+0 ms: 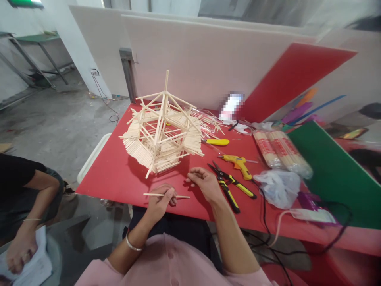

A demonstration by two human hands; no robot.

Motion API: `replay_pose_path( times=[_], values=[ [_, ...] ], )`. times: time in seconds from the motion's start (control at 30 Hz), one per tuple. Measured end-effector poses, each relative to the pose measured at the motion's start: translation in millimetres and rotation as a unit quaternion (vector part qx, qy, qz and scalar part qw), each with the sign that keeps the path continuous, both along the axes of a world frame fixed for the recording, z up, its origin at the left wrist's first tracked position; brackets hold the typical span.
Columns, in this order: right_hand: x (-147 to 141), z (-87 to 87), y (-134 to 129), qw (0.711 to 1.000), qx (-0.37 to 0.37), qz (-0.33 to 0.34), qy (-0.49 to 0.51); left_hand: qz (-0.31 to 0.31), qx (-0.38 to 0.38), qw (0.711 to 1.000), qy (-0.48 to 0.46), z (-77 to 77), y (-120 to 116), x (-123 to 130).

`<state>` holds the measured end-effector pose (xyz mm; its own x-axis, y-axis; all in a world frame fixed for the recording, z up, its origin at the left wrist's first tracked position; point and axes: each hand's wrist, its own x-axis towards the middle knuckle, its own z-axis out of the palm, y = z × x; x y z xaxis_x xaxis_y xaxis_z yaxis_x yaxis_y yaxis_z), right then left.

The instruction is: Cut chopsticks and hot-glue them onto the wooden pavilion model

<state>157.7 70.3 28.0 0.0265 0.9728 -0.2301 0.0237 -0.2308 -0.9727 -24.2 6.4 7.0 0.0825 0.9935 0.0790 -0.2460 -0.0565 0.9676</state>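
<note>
My left hand is closed around a thin wooden stick, which lies crosswise in the fingers just above the table's front edge. To its right, my right hand hovers with its fingers loosely bent and a little apart; I see nothing in them. Beyond both hands, a pale framework of glued wooden sticks rests on the red tabletop. It has flared panels of close-set sticks and a peak pointing up. Beside my right hand lie pliers with yellow and black handles and a second similar tool.
A yellow glue gun, a yellow cutter, bagged stick bundles, a plastic bag and a power strip with cables occupy the right side. Upright boards stand behind. At left sits another person, a hand on paper.
</note>
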Motion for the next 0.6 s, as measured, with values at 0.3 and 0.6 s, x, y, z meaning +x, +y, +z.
replay_pose_path(
  times=[0.3,0.6],
  values=[
    [8,-2.2,-16,0.996,0.033,-0.01,-0.083,-0.001,0.001,1.0,0.006,-2.5,-1,-1],
    [-4,-3.4,0,0.982,0.105,-0.05,-0.148,0.002,0.008,1.0,0.004,-3.4,-2,-1]
  ],
)
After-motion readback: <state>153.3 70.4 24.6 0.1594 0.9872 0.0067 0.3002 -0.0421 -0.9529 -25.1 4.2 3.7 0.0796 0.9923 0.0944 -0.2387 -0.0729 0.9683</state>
